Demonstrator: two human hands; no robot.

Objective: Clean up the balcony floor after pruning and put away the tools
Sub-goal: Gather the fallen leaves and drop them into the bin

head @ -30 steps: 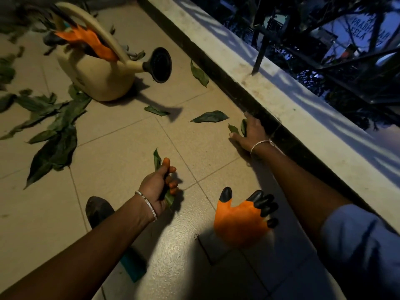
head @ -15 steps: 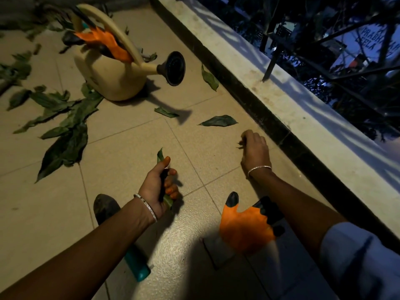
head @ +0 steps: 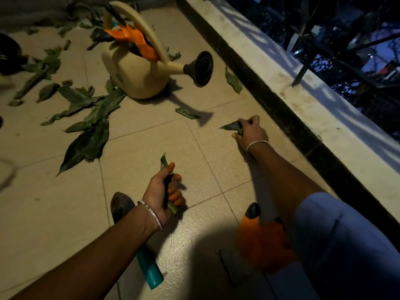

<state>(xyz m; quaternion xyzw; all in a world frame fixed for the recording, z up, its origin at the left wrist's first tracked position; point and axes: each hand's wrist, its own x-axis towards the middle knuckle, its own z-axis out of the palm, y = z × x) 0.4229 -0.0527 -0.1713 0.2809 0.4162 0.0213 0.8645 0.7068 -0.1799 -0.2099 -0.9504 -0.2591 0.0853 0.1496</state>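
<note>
Right hand (head: 250, 132), arm extended low over the beige tiled floor (head: 151, 148), pinches a dark green leaf (head: 231, 127). Left hand (head: 161, 191), fingers curled, grips folded green leaves (head: 172, 210).

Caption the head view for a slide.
Left hand and right hand each grip leaves, low over the floor near a watering can, trowel and orange glove.

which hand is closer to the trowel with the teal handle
Left. The left hand, gripping leaves, is right beside the blade of the trowel; the right hand is farther off near the ledge, pinching another leaf.
</note>
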